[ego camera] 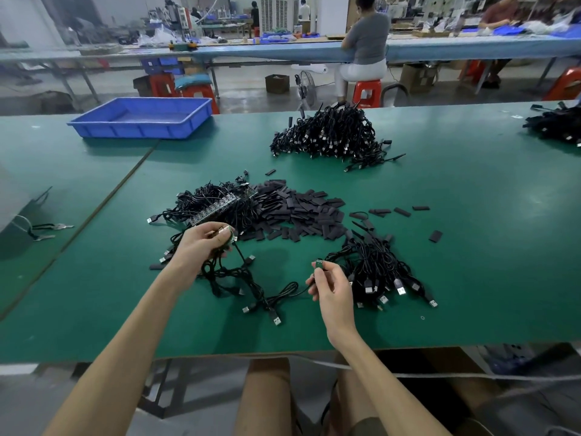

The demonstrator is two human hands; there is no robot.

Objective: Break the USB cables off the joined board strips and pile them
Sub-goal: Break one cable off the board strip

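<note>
In hand: single board (319, 262), small and green, one USB cable (290, 287) trailing from it. Pinched at the fingertips of the right hand (330, 284), lower centre of frame. Appears snapped free, well apart from any strip. Not yet laid down.

Left of centre: short board strip (224, 230), gripped in the curled fingers of the left hand (201, 247), with several attached cables (232, 278) hanging in a tangle onto the bench (471, 247). More breaks due there.

Just right of the right hand: separated pile (380, 278), plugs fanned toward the lower edge. Judged the drop point for the piece in hand.

Above the left hand: unbroken stock (217, 204), longer joined strips with cables on. Sizeable, so task judged partway, with much left.

Upper centre: larger cable heap (330, 133). At the right edge: another heap (556, 124). Finished work or not, cannot tell.

Surroundings:
- flat black pieces (301, 212) spread between stock and separated pile, strays to the right
- blue tray (141, 118), upper left
- small hand tool (50, 229), left edge
- persons seated at a further bench, top of frame

Obstructions:
- snag risk from the trailing cable, looped beside the tangle under the left hand
- mixing risk from black pieces close against the separated pile
</note>
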